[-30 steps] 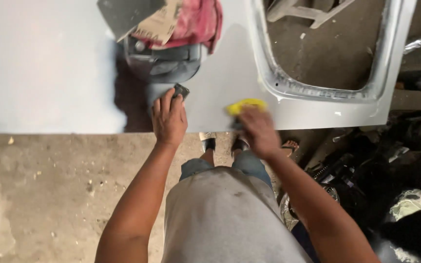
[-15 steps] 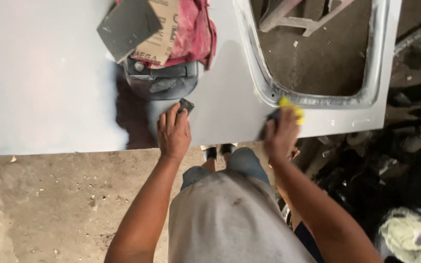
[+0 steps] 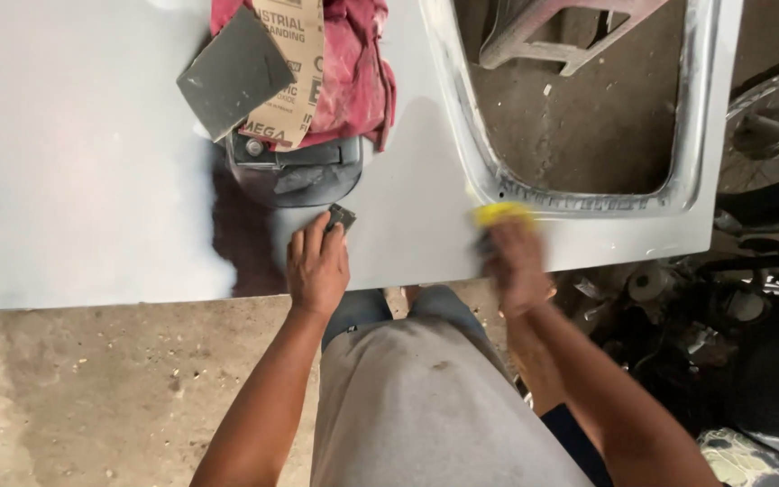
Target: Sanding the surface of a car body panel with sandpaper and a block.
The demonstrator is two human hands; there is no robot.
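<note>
A grey car door panel (image 3: pixel 83 162) lies flat in front of me, its window opening at the right. My left hand (image 3: pixel 317 266) rests on the panel and pinches a small dark piece of sandpaper (image 3: pixel 341 216) just below the door handle recess (image 3: pixel 295 176). My right hand (image 3: pixel 516 266), blurred by motion, presses a yellow sponge (image 3: pixel 501 213) against the panel at the lower left corner of the window frame (image 3: pixel 489 185).
A red rag (image 3: pixel 358 72) with sandpaper sheets (image 3: pixel 236 72) on it lies above the recess. A stand (image 3: pixel 570 36) shows through the window opening. Bare concrete floor (image 3: pixel 92 397) lies at the left; dark clutter and a wheel (image 3: pixel 768 135) crowd the right.
My right hand slid the yellow sponge right along the panel's lower part to the window frame, then slightly back left. My left hand stayed by the recess.
</note>
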